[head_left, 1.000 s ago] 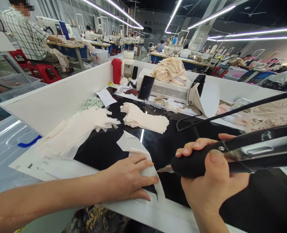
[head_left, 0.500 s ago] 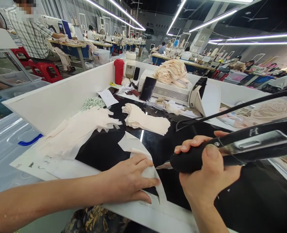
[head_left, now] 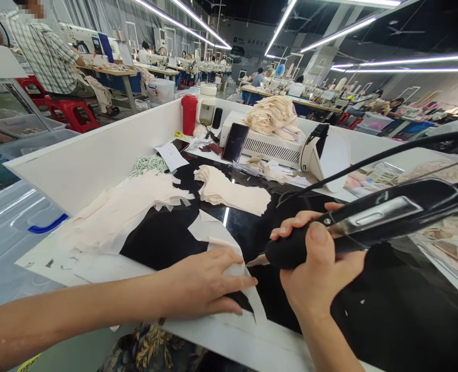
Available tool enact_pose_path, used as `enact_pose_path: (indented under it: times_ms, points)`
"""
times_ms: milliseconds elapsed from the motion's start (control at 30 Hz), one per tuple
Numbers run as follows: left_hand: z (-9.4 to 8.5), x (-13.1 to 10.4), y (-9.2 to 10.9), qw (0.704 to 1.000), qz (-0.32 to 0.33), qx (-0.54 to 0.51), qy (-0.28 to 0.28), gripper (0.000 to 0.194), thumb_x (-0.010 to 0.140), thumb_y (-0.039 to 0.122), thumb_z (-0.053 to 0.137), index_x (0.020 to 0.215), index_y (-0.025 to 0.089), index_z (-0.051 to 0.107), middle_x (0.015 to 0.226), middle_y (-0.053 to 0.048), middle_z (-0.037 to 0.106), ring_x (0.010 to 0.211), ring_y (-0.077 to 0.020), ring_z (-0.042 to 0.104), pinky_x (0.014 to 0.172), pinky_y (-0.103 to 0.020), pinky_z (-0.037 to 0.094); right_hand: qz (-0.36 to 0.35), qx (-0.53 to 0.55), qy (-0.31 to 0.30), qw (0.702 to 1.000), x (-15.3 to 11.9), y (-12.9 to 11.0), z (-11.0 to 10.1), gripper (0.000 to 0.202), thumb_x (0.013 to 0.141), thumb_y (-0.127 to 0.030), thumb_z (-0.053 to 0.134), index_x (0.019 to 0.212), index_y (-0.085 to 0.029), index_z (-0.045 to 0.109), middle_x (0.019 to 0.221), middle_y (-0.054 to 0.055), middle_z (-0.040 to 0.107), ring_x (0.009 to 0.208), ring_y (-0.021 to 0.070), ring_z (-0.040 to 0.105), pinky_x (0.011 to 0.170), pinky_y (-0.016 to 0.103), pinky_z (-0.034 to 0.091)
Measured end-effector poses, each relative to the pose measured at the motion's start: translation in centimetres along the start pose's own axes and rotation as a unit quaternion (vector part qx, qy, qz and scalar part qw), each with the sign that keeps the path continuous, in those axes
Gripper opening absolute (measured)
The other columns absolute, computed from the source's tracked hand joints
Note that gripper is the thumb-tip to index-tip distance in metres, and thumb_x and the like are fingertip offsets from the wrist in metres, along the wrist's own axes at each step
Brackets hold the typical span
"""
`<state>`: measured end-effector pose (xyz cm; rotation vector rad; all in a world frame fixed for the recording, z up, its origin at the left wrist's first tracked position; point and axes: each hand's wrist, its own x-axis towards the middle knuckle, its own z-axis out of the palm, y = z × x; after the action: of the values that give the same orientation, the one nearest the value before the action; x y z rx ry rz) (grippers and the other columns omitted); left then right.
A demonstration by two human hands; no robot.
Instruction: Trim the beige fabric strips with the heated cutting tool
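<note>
My left hand (head_left: 209, 284) lies with fingers stretched out on a pale, curved piece of fabric (head_left: 229, 242), pressing it onto the black work surface (head_left: 162, 243). In my right hand (head_left: 317, 263) is a black corded hand tool (head_left: 387, 212) with a thin metal tip; its exact kind is not clear. My fingers and thumb wrap round its thick dark front part. The tip points left and meets or nearly meets the fabric's right edge, close to my left fingers. Part of the fabric is hidden under my left hand.
A stack of cut pale pieces (head_left: 232, 192) lies beyond my hands, and a larger pile (head_left: 116, 206) is to the left. Behind are a phone (head_left: 235, 142), a white machine box (head_left: 269, 150) and a red bottle (head_left: 189, 114). The tool's black cable (head_left: 360, 164) crosses on the right.
My right hand and the black tool have shifted slightly left and the tool's rear end has swung a little. My left hand stays on the fabric almost unmoved.
</note>
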<state>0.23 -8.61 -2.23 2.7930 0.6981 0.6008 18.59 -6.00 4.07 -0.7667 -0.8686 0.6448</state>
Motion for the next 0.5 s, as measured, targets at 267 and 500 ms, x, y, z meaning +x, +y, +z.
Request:
enact_pose_path:
  times_ms: [267, 500]
  points:
    - [-2.4, -0.3, -3.1, 0.997, -0.010, 0.042, -0.061, 0.034, 0.099, -0.004, 0.054, 0.123, 0.015, 0.069, 0.127, -0.011, 0.073, 0.120, -0.0241, 0.067, 0.103, -0.033, 0.055, -0.003, 0.002, -0.004, 1.000, 0.9, 0.1, -0.1, 0.048, 0.071, -0.037, 0.089, 0.107, -0.025, 0.060, 0.070, -0.008, 0.067, 0.051, 0.0139, 0.059, 0.046, 0.029, 0.055]
    - [-2.0, 0.3, -1.2, 0.986, -0.097, 0.108, -0.084, 0.026, 0.101, 0.000, 0.056, 0.117, 0.016, 0.069, 0.117, -0.009, 0.069, 0.100, -0.0225, 0.065, 0.081, -0.031, 0.054, 0.013, 0.005, 0.002, 1.000, 1.4, -2.2, -1.5, 0.044, 0.069, -0.035, 0.088, 0.103, -0.025, 0.063, 0.069, -0.007, 0.066, 0.052, 0.0148, 0.059, 0.046, 0.029, 0.056]
